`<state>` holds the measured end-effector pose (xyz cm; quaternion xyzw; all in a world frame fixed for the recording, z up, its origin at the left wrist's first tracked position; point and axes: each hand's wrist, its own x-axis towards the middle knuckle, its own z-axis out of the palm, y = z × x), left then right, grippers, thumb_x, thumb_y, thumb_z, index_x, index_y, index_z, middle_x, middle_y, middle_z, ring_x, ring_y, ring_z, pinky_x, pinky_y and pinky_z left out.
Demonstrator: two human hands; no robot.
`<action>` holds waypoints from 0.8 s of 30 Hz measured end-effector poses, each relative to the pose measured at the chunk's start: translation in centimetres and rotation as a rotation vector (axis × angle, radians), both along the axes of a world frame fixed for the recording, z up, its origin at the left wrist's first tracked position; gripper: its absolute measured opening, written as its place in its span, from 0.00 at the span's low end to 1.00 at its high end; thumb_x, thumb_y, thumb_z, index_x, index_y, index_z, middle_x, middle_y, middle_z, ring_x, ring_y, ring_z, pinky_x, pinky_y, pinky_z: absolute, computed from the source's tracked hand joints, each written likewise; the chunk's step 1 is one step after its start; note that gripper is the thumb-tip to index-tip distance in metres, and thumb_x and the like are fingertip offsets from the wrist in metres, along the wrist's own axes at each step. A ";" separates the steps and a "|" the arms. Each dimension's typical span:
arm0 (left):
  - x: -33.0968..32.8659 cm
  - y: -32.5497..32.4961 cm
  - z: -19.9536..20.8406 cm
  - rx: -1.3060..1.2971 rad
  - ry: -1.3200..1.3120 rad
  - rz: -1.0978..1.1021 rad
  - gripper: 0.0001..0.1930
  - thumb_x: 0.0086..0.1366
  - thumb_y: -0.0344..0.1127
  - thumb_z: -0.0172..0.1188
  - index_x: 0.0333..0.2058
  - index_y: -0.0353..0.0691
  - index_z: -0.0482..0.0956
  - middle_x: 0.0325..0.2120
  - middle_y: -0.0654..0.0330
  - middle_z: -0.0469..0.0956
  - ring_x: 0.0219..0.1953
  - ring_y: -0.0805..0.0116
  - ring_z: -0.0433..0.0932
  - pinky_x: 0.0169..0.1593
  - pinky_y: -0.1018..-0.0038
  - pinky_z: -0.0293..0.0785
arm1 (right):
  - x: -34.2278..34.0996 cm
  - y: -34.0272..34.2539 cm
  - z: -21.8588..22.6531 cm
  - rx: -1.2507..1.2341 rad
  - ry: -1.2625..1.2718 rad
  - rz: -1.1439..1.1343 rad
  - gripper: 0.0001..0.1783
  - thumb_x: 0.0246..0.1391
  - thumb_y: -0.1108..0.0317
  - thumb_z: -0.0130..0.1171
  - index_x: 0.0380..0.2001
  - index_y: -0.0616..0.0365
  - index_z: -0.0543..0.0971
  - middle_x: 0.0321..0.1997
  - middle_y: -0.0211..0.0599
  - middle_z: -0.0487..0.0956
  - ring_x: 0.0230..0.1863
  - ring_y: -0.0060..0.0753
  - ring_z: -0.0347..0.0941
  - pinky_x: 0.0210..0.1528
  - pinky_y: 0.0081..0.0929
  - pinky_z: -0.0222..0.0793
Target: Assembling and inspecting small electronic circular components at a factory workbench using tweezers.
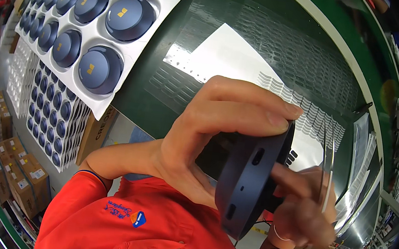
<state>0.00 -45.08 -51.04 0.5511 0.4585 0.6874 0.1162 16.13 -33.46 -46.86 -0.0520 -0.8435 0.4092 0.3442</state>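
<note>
My left hand (208, 130) grips a dark blue headphone ear cup (248, 175) by its rim, thumb and fingers on opposite edges. The cup is tilted on edge, its side with small slots facing up. Against its right-hand face, which is mostly turned away, my right hand (307, 202) reaches with a finger, smeared by motion. Thin metal tweezers (327, 165) stick up out of the right hand, their tips pointing away from the cup. Beneath the hands lies a white sheet (233, 54) with rows of small curved strips (310, 115).
A white moulded tray (139, 50) of blue ear cups (100, 70) stands at the left on the green table (143, 112). Clear sheets (289, 41) lie at the far side. Stacked trays (51, 116) and cardboard boxes (24, 170) are on the floor at left.
</note>
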 end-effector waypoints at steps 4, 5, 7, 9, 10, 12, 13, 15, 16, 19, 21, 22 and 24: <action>-0.4 0.0 0.0 0.009 0.044 -0.045 0.27 0.60 0.32 0.66 0.53 0.40 0.59 0.49 0.41 0.66 0.50 0.42 0.77 0.53 0.55 0.79 | -1.5 0.5 -0.2 0.227 0.072 0.130 0.09 0.43 0.61 0.65 0.27 0.52 0.83 0.37 0.49 0.84 0.14 0.22 0.65 0.15 0.16 0.56; -0.3 0.0 0.0 0.003 0.047 -0.027 0.25 0.63 0.31 0.63 0.53 0.40 0.59 0.49 0.41 0.66 0.50 0.42 0.77 0.52 0.55 0.80 | -1.5 0.6 -0.1 0.327 0.010 0.091 0.10 0.44 0.60 0.65 0.29 0.52 0.83 0.37 0.48 0.84 0.15 0.22 0.66 0.15 0.15 0.57; -0.2 0.2 -0.4 0.022 0.047 -0.009 0.25 0.62 0.31 0.64 0.53 0.39 0.60 0.49 0.41 0.66 0.49 0.42 0.77 0.52 0.55 0.80 | -1.4 0.6 -0.4 0.357 0.007 0.072 0.10 0.44 0.59 0.65 0.29 0.52 0.83 0.36 0.46 0.84 0.16 0.23 0.68 0.16 0.16 0.59; -0.2 0.1 -0.3 0.041 0.049 0.009 0.26 0.61 0.32 0.65 0.53 0.39 0.60 0.48 0.41 0.66 0.49 0.42 0.77 0.51 0.55 0.80 | -1.4 0.6 -0.4 0.387 0.005 0.052 0.11 0.45 0.58 0.65 0.29 0.52 0.83 0.36 0.44 0.85 0.18 0.24 0.71 0.17 0.17 0.60; -0.4 -0.1 -0.1 0.010 0.050 -0.004 0.28 0.59 0.33 0.67 0.53 0.38 0.60 0.49 0.41 0.66 0.49 0.42 0.77 0.52 0.55 0.79 | -1.4 0.5 -0.3 0.264 0.013 0.090 0.13 0.49 0.56 0.63 0.32 0.53 0.82 0.35 0.43 0.85 0.19 0.25 0.73 0.18 0.17 0.61; -0.3 -0.3 0.1 -0.018 0.063 -0.013 0.31 0.58 0.35 0.69 0.53 0.37 0.60 0.50 0.40 0.66 0.50 0.43 0.77 0.53 0.55 0.79 | -1.1 0.4 -0.1 0.145 0.033 0.130 0.15 0.52 0.55 0.61 0.35 0.54 0.81 0.35 0.42 0.84 0.21 0.27 0.75 0.19 0.18 0.63; 0.0 -0.4 -0.2 0.014 -0.006 -0.008 0.38 0.48 0.36 0.76 0.54 0.33 0.63 0.51 0.41 0.68 0.51 0.49 0.76 0.53 0.62 0.75 | -0.6 0.5 -0.2 -0.012 0.047 0.156 0.15 0.60 0.55 0.54 0.42 0.52 0.77 0.30 0.46 0.84 0.17 0.25 0.71 0.19 0.18 0.62; 0.4 -0.7 0.1 0.051 -0.049 0.004 0.46 0.39 0.38 0.82 0.56 0.29 0.66 0.52 0.42 0.70 0.53 0.54 0.74 0.54 0.68 0.72 | -0.5 0.3 -0.5 -0.164 0.093 0.138 0.19 0.69 0.51 0.41 0.52 0.50 0.71 0.24 0.48 0.83 0.13 0.22 0.68 0.19 0.19 0.61; 0.5 -0.9 0.5 0.009 -0.042 0.044 0.47 0.39 0.37 0.82 0.56 0.28 0.66 0.52 0.43 0.70 0.53 0.55 0.73 0.54 0.68 0.72 | -0.5 0.3 -0.5 -0.172 0.134 0.134 0.21 0.69 0.49 0.39 0.52 0.50 0.71 0.24 0.48 0.83 0.13 0.22 0.68 0.19 0.20 0.61; -0.5 -1.8 2.7 -0.108 0.058 0.136 0.47 0.40 0.36 0.81 0.57 0.29 0.65 0.53 0.45 0.70 0.54 0.55 0.72 0.56 0.67 0.69 | 0.6 0.1 -0.4 -0.104 0.193 0.043 0.24 0.68 0.44 0.35 0.54 0.46 0.69 0.25 0.45 0.83 0.13 0.23 0.67 0.21 0.19 0.62; -3.2 -3.8 6.6 -0.335 0.244 0.157 0.49 0.38 0.38 0.82 0.58 0.32 0.63 0.51 0.46 0.71 0.56 0.52 0.71 0.57 0.64 0.70 | 1.0 -0.5 0.5 -0.038 0.155 -0.066 0.23 0.68 0.43 0.35 0.55 0.42 0.66 0.25 0.42 0.83 0.12 0.24 0.67 0.20 0.19 0.62; -4.9 -3.9 8.2 -0.358 0.422 0.191 0.48 0.38 0.37 0.81 0.57 0.32 0.65 0.52 0.47 0.71 0.55 0.53 0.71 0.57 0.65 0.69 | 1.3 -0.7 0.8 -0.041 0.142 -0.057 0.23 0.68 0.43 0.34 0.55 0.41 0.66 0.25 0.42 0.83 0.12 0.24 0.67 0.19 0.19 0.61; -8.7 -2.6 10.7 -0.406 0.775 0.274 0.45 0.36 0.34 0.78 0.57 0.34 0.69 0.54 0.52 0.71 0.54 0.54 0.71 0.58 0.64 0.65 | 2.1 -0.3 1.2 -0.060 0.082 -0.008 0.21 0.68 0.43 0.34 0.54 0.39 0.67 0.24 0.42 0.82 0.12 0.24 0.67 0.18 0.20 0.61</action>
